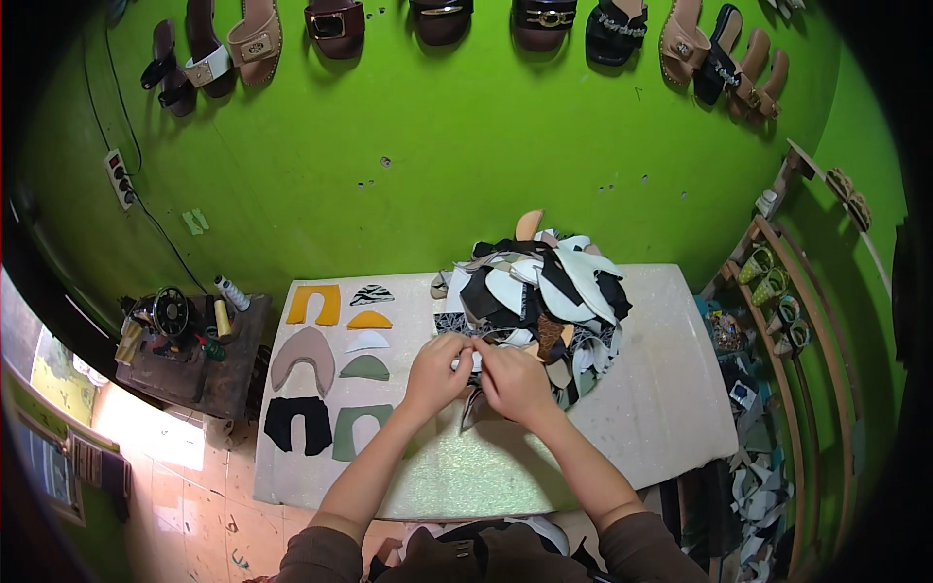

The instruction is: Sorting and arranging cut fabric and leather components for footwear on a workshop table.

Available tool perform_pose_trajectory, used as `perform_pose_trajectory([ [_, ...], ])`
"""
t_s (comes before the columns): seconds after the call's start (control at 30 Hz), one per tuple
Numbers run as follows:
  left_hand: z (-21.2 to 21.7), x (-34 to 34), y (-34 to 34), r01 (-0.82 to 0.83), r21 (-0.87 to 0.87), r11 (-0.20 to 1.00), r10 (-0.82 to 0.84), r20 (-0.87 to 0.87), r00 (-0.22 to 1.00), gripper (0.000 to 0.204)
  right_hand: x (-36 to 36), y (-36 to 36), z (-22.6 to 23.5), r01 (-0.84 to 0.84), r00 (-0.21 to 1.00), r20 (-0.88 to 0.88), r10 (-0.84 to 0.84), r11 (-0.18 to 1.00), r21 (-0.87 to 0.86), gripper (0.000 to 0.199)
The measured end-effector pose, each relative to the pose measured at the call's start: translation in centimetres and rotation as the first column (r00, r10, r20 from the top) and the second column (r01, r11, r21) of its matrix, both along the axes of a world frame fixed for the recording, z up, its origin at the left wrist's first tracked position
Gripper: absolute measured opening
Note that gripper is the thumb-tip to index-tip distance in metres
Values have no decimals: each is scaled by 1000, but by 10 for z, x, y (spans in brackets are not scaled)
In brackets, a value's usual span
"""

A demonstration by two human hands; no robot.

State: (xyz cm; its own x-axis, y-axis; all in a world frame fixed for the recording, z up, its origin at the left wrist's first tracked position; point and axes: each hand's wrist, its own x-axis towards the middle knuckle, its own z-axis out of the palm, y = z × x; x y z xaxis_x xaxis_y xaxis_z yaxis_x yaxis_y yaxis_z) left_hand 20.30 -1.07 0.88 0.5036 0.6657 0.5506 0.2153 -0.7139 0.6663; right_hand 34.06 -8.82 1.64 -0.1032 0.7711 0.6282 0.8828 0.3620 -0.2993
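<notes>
My left hand and my right hand meet at the near edge of a heap of cut material scraps. Both are closed, thumbs and fingertips pinched together around a scrap mostly hidden by the fingers. A narrow greyish tail of scrap hangs below them; whether it belongs to the held scrap, I cannot tell. Left of my hands lie U-shaped pieces in yellow, mauve, black and green. Beside them runs a column of half-moon pieces, including a zebra-patterned one and a green one.
The pale table stands against a green wall hung with several sandals. A sewing machine and thread cones are at the left. To the right stand a wooden rack with footwear and piled scraps.
</notes>
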Motion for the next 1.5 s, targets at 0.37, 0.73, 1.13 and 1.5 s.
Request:
perform_pose_trajectory([
  [0.37,-21,63,-1,-110,95,989,120,-105,987,11,71,-7,-22,151,980,120,-159,986,74,30],
  [0.73,-5,103,13,-119,200,973,151,-154,976,13,119,30,-10,473,862,242,-445,878,-71,26],
  [1.13,29,98,13,-311,162,936,255,297,920,38,136,36,20,-204,746,-666,-32,940,-273,29],
  [1.5,-5,67,20,-87,-464,882,201,201,959,20,137,31,-3,-325,628,-776,-57,887,-328,32],
])
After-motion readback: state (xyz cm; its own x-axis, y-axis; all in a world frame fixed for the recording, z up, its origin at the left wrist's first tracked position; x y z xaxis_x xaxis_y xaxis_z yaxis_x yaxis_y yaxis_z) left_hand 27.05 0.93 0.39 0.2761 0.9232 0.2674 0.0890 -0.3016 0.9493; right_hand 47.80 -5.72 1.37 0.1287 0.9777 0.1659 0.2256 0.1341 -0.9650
